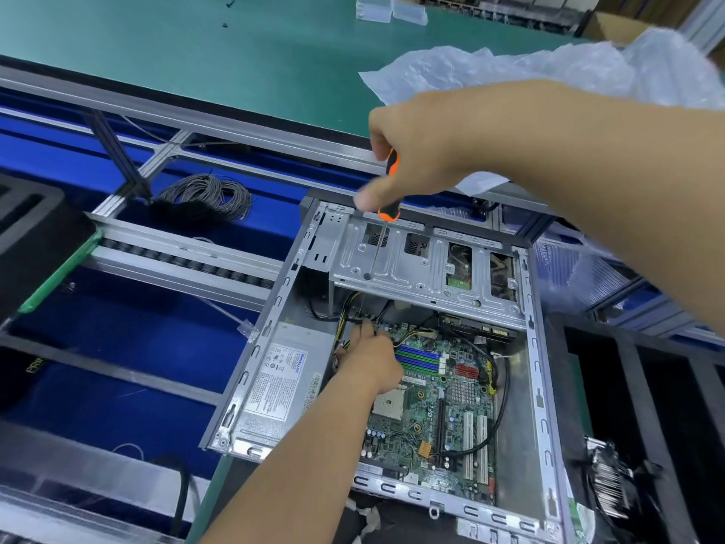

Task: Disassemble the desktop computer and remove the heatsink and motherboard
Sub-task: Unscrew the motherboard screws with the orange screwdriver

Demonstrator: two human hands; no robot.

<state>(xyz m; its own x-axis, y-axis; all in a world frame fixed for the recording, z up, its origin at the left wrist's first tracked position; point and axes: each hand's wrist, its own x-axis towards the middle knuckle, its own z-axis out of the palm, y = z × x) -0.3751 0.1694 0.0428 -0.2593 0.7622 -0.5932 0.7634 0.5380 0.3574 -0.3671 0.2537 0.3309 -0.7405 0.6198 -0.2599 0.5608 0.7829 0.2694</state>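
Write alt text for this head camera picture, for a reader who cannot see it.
A person's right hand holds a screwdriver over an open computer case, while the left hand reaches the motherboard beside the power supply.

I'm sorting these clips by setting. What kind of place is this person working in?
Probably an electronics assembly or teardown line in a factory. A long green-matted workbench on aluminium framing, a roller conveyor rail beside the opened computer case, and cardboard boxes behind point that way.
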